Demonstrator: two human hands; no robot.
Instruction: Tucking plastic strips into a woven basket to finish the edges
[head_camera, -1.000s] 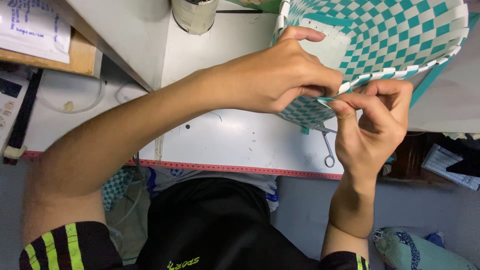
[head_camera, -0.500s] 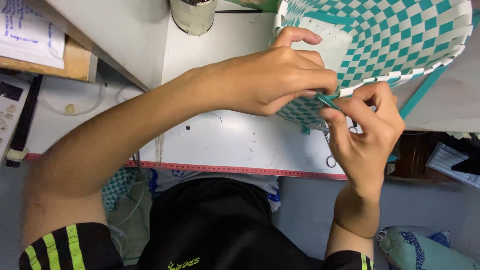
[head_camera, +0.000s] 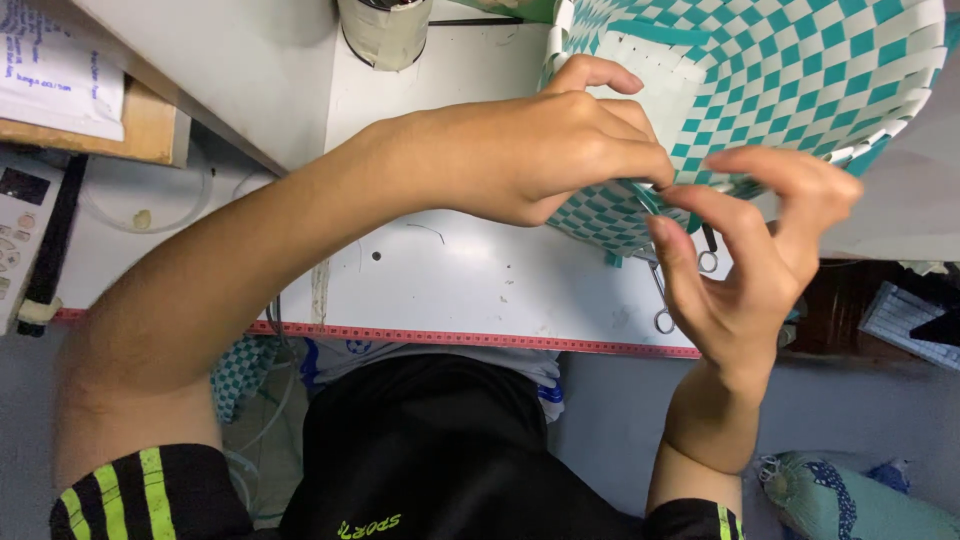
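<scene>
Fingers of my left hand (head_camera: 540, 150) clamp the basket (head_camera: 800, 80) rim, thumb & index pinching a teal strip (head_camera: 645, 197) at the edge. Right hand (head_camera: 745, 260) just beside it, fingers spread loose, gripping nothing, index tip near the strip. Basket's teal-white check weave, tilted on the white table (head_camera: 450, 270), top right. Scissors (head_camera: 665, 290) lie under it by my right palm. Grey cup (head_camera: 385, 30) sits top centre.

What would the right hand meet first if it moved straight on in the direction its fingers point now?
The right hand points up and left, toward the teal strip at the woven basket, which the left hand pinches. It would probably meet that strip and the left fingertips first; depth is hard to judge.
</scene>
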